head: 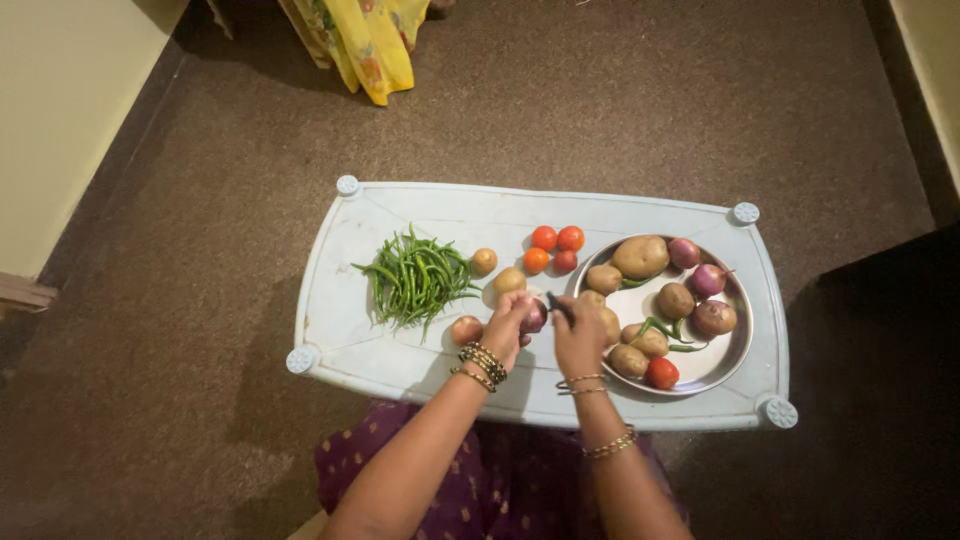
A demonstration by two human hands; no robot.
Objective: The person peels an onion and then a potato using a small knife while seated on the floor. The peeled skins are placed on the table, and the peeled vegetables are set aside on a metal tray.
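A pale blue plastic table (345,300) stands on a brown floor, seen from above. Toward its right edge sits a round steel plate (735,345) holding potatoes (641,256), red onions (707,280), a few green chillies and one tomato at its near rim. On the left half of the table lies a heap of green chillies (415,277). Four small tomatoes (555,249) sit near the far edge at the middle, with a couple of small potatoes beside them and a small onion near the left hand.

Over the near middle of the table, the left hand (505,330) is curled around a small red onion (534,318), fingers closed on its left side. The right hand (578,340) is closed on a dark-handled knife (556,305) whose tip points at the onion; the blade itself is too small to make out.

The onion looks light, firm and round, with a dry papery skin that is likely to slip and flake under the fingers. It probably sits best gripped around its middle, thumb on one side and fingers on the other, both ends free and fingertips clear of the blade.
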